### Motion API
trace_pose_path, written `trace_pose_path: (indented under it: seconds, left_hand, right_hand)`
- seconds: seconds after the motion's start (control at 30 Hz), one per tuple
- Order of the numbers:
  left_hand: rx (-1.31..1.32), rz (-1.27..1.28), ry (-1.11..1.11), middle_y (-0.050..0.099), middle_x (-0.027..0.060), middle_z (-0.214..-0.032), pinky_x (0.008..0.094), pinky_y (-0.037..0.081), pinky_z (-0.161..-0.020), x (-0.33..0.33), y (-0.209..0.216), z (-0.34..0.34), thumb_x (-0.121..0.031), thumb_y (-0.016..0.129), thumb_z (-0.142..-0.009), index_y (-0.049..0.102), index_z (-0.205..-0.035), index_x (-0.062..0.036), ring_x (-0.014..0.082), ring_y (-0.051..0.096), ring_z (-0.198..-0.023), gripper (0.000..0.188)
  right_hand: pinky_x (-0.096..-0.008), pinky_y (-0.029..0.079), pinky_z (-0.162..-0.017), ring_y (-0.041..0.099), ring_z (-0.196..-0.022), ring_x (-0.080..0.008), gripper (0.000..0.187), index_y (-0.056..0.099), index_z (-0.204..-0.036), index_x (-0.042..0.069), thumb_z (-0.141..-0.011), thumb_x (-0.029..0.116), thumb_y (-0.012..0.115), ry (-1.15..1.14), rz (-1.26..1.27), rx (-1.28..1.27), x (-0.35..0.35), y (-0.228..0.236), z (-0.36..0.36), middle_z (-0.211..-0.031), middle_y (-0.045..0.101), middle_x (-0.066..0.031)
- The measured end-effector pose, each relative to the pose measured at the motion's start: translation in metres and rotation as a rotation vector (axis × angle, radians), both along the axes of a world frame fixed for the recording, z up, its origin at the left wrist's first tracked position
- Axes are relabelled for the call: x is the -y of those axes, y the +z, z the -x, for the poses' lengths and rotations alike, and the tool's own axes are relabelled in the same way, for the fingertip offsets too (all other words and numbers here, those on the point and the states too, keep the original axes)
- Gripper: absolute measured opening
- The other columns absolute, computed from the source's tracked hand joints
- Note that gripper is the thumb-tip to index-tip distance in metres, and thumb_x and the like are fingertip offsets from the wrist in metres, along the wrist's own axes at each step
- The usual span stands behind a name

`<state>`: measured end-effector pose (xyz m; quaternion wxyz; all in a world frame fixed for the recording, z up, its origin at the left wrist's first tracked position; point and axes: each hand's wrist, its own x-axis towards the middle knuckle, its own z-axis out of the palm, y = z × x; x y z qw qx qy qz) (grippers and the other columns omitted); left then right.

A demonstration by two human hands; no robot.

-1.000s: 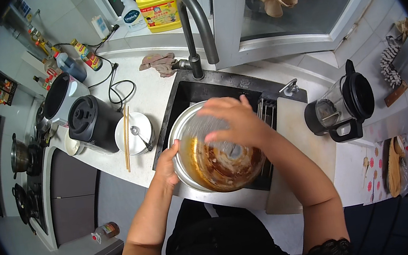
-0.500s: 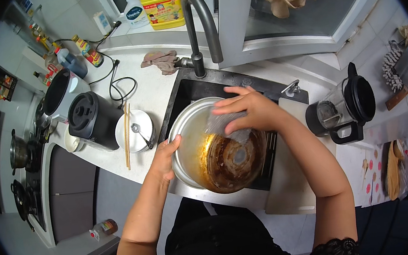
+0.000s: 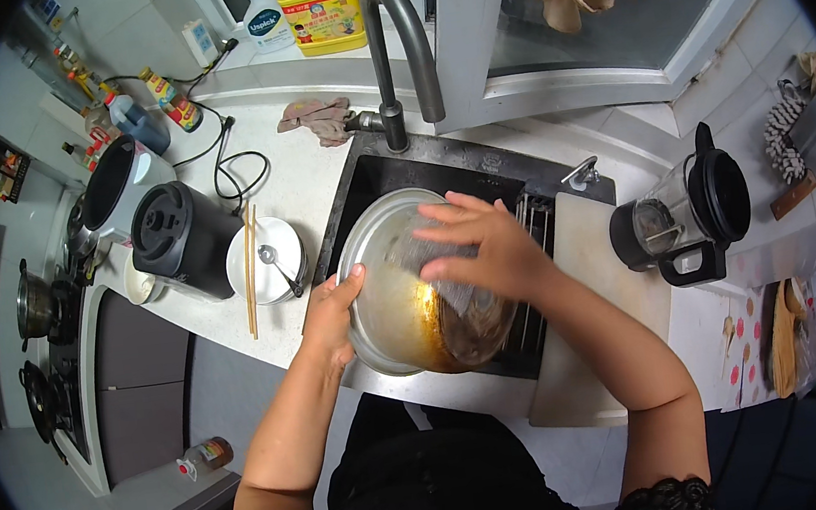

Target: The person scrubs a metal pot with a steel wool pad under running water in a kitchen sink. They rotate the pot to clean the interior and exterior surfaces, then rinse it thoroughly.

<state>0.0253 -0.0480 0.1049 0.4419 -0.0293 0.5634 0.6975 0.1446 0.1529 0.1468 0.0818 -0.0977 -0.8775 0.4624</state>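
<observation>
A metal pot (image 3: 389, 308) is tilted on its side over the black sink (image 3: 346, 197), its brown, scorched bottom turned to the lower right. My left hand (image 3: 332, 316) grips the pot's rim on the left, thumb on top. With fingers fairly spread, my right hand (image 3: 493, 250) presses a thin grey mesh-like cloth (image 3: 455, 293) against the pot's outer wall near the bottom edge. The cloth is partly hidden by the fingers and slightly blurred. Above the sink's back edge stands a dark grey faucet (image 3: 401, 44).
On the left counter are a white bowl (image 3: 271, 240) with a spoon, chopsticks (image 3: 251, 273) and a black lidded container (image 3: 187, 242). A cutting board (image 3: 588, 335) lies right of the sink, with a blender (image 3: 675, 214) beyond. A rag (image 3: 317, 121) lies by the faucet.
My right hand and the cloth have shifted slightly on the pot's wall. The pot has turned, so less of its scorched bottom shows. My left hand still holds the rim.
</observation>
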Motion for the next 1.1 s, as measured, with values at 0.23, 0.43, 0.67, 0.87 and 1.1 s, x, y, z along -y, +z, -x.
trace_pose_path:
  seconds: [0.23,0.43,0.67,0.87,1.1]
  left_hand:
    - [-0.047,-0.002,0.081,0.065,0.0122,-0.097,0.0326,0.052,-0.078,-0.008,0.004,-0.012,-0.027,0.06,-0.092,0.057,-0.106,0.0016,0.0184,0.063,-0.085,0.031]
    - [-0.146,-0.02,0.23,0.065,0.0104,-0.094,0.0302,0.049,-0.077,-0.016,0.005,-0.038,-0.024,0.057,-0.094,0.059,-0.102,0.0019,0.015,0.06,-0.082,0.028]
    - [-0.248,-0.063,0.367,0.065,0.0104,-0.094,0.0293,0.049,-0.077,-0.019,-0.001,-0.04,-0.024,0.055,-0.096,0.058,-0.101,0.0027,0.0147,0.06,-0.081,0.028]
    - [-0.527,-0.02,0.278,0.063,0.0073,-0.093,0.0275,0.047,-0.076,-0.011,-0.017,-0.047,-0.024,0.055,-0.096,0.059,-0.104,0.0023,0.0127,0.057,-0.082,0.027]
    - [-0.626,0.027,0.322,0.061,0.0033,-0.087,0.0245,0.044,-0.071,-0.014,-0.022,-0.042,-0.023,0.054,-0.096,0.059,-0.097,0.0024,0.0089,0.052,-0.077,0.026]
  right_hand:
    - [-0.0661,0.009,-0.105,0.029,-0.136,-0.0348,0.037,0.069,-0.11,0.022,-0.078,0.04,0.069,-0.207,-0.012,-0.055,-0.005,-0.017,0.003,-0.133,0.054,-0.0073]
    - [-0.0475,0.027,-0.108,0.034,-0.133,-0.0394,0.04,0.064,-0.119,0.011,-0.082,0.029,0.066,-0.483,0.119,-0.24,0.025,-0.031,0.008,-0.134,0.052,-0.0149]
    - [-0.0396,0.028,-0.109,0.039,-0.13,-0.0401,0.047,0.055,-0.126,0.002,-0.085,0.023,0.064,-0.554,0.188,-0.31,0.062,-0.044,-0.01,-0.131,0.052,-0.0216]
    - [-0.0258,0.045,-0.071,0.053,-0.073,-0.0085,0.037,0.061,-0.117,0.0,-0.089,0.023,0.062,-0.589,1.007,-0.294,0.028,-0.033,0.022,-0.081,0.064,0.0001]
    - [-0.0255,0.043,-0.087,0.056,-0.095,-0.0113,0.04,0.058,-0.121,-0.002,-0.089,0.022,0.062,-0.669,0.707,-0.376,0.069,-0.061,0.006,-0.098,0.064,-0.0084]
